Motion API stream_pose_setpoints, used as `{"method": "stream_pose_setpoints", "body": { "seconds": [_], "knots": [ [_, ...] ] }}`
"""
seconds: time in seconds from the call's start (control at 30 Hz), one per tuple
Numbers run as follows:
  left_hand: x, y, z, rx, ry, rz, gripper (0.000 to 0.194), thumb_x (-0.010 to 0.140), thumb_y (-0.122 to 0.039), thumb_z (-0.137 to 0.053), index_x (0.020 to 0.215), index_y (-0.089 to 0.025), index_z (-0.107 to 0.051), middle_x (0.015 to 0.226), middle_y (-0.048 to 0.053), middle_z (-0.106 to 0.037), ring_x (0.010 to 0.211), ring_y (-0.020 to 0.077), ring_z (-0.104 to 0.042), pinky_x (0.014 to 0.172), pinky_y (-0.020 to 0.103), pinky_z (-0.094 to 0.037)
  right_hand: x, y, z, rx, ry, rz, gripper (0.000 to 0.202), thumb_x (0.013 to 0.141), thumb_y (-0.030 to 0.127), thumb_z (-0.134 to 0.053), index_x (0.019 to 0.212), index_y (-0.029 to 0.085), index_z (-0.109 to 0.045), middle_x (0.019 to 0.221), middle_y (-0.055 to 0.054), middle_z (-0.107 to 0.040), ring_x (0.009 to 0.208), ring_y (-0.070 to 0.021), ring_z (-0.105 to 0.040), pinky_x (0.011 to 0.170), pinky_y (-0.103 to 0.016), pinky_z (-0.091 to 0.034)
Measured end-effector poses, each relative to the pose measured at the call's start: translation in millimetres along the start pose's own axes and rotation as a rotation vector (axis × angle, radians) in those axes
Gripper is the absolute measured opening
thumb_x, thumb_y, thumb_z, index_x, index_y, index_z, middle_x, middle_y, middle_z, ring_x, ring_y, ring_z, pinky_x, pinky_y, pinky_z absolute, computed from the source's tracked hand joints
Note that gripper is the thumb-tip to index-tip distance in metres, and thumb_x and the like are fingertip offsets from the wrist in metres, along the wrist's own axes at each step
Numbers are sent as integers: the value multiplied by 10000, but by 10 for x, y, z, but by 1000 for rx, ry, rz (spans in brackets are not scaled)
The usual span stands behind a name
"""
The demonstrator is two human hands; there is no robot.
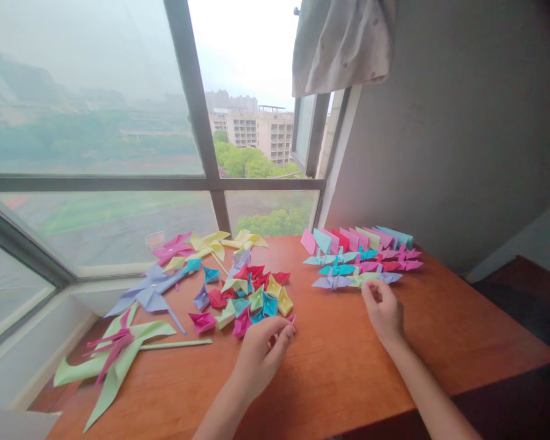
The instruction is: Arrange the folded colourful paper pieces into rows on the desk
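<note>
Two hands are hovering over a reddish-brown wooden table (330, 379), fingers narrowly pinched: the left hand (263, 351) beside a small pink paper tip (292, 318), the right hand (385, 311) overlapping a pale-green folded-paper crane (357, 279) sitting toward the far right edge. Whether either is gripping, I cannot tell. A brushing knuckle is risking toppling the neighbouring lilac paper crane (392, 277).

Probably a home: curtain (341, 49), window (91, 91), table (334, 366).

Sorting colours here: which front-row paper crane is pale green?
The middle crane, by the right hand; its two flanking cranes are both lavender.
</note>
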State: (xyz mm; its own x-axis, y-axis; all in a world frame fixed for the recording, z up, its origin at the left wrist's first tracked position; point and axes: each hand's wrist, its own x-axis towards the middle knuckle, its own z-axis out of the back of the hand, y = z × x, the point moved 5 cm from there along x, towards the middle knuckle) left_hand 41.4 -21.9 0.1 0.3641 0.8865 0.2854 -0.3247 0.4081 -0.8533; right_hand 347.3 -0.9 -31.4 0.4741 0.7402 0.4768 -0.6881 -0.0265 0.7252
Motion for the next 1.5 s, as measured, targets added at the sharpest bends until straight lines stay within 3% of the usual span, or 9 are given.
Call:
{"method": "stream_pose_setpoints", "body": {
  "seconds": [0.13,0.23,0.43,0.6,0.7,0.9,1.1,1.27,1.5],
  "knots": [
    [6,35,104,2,-77,42,316,947,-357,-490,767,-162,-660,705,30,-659,639,140,-566,574,211,-402,-365,508,-420,164,258,37,293,882,453,-507,801,194,-616,709,-25,-650,660,-177,-612,623,-256,-471],
    [38,71,231,-24,-91,86,316,948,-383,-483,820,-162,-670,708,26,-659,640,145,-574,560,213,-409,-568,670,-611,184,349,77,279,898,423,-487,791,195,-607,681,-18,-637,631,-167,-605,600,-248,-467],
    [298,187,719,162,-100,101,285,914,-384,-507,894,-177,-701,826,36,-722,746,180,-640,632,235,-459,-709,676,-738,127,437,184,216,880,349,-494,771,206,-613,629,2,-616,555,-144,-579,543,-231,-437],
    [571,374,1218,611,-168,263,356,920,-408,-405,903,-195,-690,787,19,-727,728,196,-659,645,251,-449,-718,678,-755,104,428,230,204,874,334,-490,766,210,-610,616,3,-614,540,-145,-579,535,-230,-428],
    [721,474,1382,733,-167,304,319,894,-397,-432,859,-197,-678,804,32,-728,740,203,-659,650,253,-429,-728,674,-772,86,435,245,198,881,329,-483,775,213,-604,615,7,-604,539,-144,-572,536,-230,-419],
    [985,725,1422,841,-104,401,252,845,-366,-495,807,-191,-672,780,67,-737,710,212,-667,628,246,-423,-732,660,-777,95,456,221,175,889,309,-479,791,211,-586,633,11,-592,559,-145,-571,554,-232,-417],
    [1123,814,1352,883,-50,455,201,786,-284,-527,838,-186,-695,854,114,-745,777,267,-685,669,291,-460,-728,674,-764,96,464,214,163,887,296,-480,790,210,-580,642,9,-592,572,-146,-572,564,-233,-415],
    [1143,881,1343,816,-38,433,172,714,-229,-591,834,-199,-710,791,67,-744,756,236,-683,653,256,-458,-727,665,-773,100,459,215,162,880,291,-486,785,208,-589,631,10,-591,559,-141,-568,549,-228,-404],
    [1208,762,1347,610,-189,278,332,786,-261,-556,1091,-195,-669,838,45,-730,778,223,-674,708,286,-480,-725,663,-783,110,469,195,144,874,271,-492,790,207,-590,638,9,-594,560,-135,-562,552,-226,-395]
  ]
}}
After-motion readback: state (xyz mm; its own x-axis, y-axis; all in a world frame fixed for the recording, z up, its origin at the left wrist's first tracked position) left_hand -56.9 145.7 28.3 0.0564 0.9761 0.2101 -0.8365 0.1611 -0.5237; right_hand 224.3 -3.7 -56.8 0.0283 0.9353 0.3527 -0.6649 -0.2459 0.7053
